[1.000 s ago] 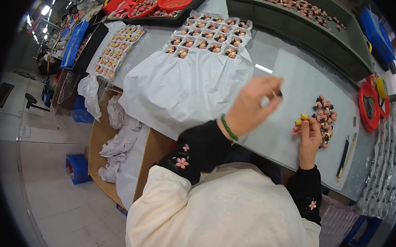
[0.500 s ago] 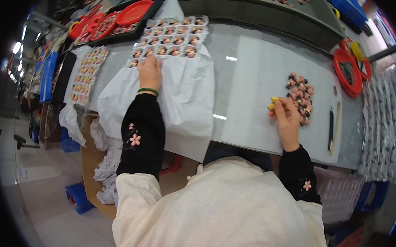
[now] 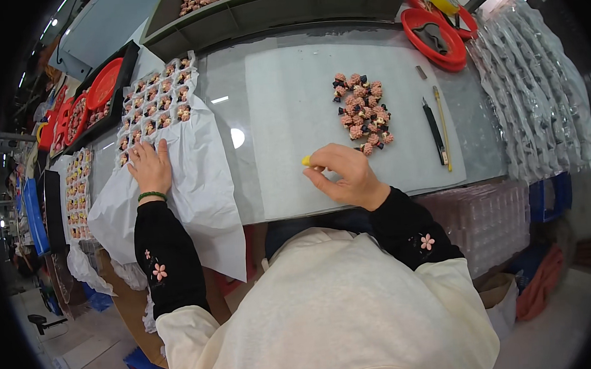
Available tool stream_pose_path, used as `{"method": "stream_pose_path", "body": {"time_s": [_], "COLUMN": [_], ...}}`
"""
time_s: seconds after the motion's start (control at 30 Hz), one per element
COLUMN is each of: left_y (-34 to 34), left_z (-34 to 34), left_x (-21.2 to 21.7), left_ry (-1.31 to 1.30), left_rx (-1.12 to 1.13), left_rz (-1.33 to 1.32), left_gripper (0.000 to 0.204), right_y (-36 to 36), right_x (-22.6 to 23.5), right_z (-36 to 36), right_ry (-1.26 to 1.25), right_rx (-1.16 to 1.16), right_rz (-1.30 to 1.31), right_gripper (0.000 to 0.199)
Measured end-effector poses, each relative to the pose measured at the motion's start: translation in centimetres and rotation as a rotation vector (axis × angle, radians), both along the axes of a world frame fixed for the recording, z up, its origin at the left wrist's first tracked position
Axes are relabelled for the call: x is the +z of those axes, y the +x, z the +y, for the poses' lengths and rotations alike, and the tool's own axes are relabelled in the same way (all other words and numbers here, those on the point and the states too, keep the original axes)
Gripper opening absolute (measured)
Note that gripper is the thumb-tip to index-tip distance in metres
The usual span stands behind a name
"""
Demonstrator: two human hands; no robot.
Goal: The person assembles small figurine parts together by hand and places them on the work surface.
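My left hand [image 3: 150, 169] lies with spread fingers at the near edge of a white tray [image 3: 129, 134], where white paper [image 3: 194, 170] covers its front part. Small pink-and-black figures [image 3: 164, 103] fill the tray's pockets. Over the white work sheet [image 3: 285, 111], my right hand [image 3: 345, 172] is curled in a pinch, thumb and forefinger close together. A small yellow piece [image 3: 305, 160] shows at its forefinger tip, perhaps a finger cover. Whatever lies inside the pinch is hidden. Just beyond that hand sits a loose pile of pink-and-black figures [image 3: 364, 114].
A grey-green bin [image 3: 286, 12] of figures stands at the back. Red dishes [image 3: 435, 40] lie back right, near a black pen [image 3: 434, 134] and a thin brush [image 3: 443, 126]. Stacked clear plastic trays [image 3: 531, 92] stand far right. Another filled tray [image 3: 79, 192] lies far left.
The view has swung right. My left hand's fingers have spread at the tray's edge. My right hand has moved left, away from the pile, and turned; a pink bit beneath its fingertips no longer shows.
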State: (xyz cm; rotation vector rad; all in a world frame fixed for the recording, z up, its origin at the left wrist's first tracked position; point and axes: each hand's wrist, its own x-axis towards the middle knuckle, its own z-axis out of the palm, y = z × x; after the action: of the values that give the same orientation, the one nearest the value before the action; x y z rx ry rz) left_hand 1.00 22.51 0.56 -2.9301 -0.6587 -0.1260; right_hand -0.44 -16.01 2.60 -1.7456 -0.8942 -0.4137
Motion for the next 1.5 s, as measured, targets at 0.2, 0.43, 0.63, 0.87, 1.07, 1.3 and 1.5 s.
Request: {"method": "stream_pose_path", "body": {"time_s": [0.2,0.43,0.63,0.87,1.07,1.3,1.5], "left_y": [-1.5,-3.0,-1.1,-1.3,-1.0,-0.9,-1.0], "left_z": [-10.9,-22.2,-24.0,-23.5,-23.0,-23.0,-23.1], "left_x": [4.5,2.4,0.0,0.0,-0.9,-0.1,-0.4], "left_ry": [-0.783,-1.549,-2.062,-2.006,-2.137,-2.414,-2.391], "left_rx": [-0.532,-0.658,-0.549,-0.504,-0.371,-0.369,-0.382], "left_rz": [-0.585,-0.384,-0.167,-0.335,-0.343,-0.301,-0.177], "left_gripper": [0.034,0.022,0.024,0.025,0.02,0.029,0.032], "right_y": [1.4,1.6,0.8,0.9,0.7,0.6,0.7], "right_x": [1.3,1.9,0.9,-2.1,-2.3,-1.9,-1.8], "right_z": [-4.6,-3.7,-0.6,0.4,1.2,1.2,0.7], "right_ry": [-0.321,-0.534,0.298,0.33,0.23,0.201,0.085], "right_rx": [-0.477,-0.383,0.065,-0.068,-0.131,-0.216,-0.245], "right_rz": [-0.114,-0.172,0.751,0.727,0.571,0.37,0.307], "right_gripper": [0.022,0.03,0.027,0.025,0.027,0.03,0.027]}}
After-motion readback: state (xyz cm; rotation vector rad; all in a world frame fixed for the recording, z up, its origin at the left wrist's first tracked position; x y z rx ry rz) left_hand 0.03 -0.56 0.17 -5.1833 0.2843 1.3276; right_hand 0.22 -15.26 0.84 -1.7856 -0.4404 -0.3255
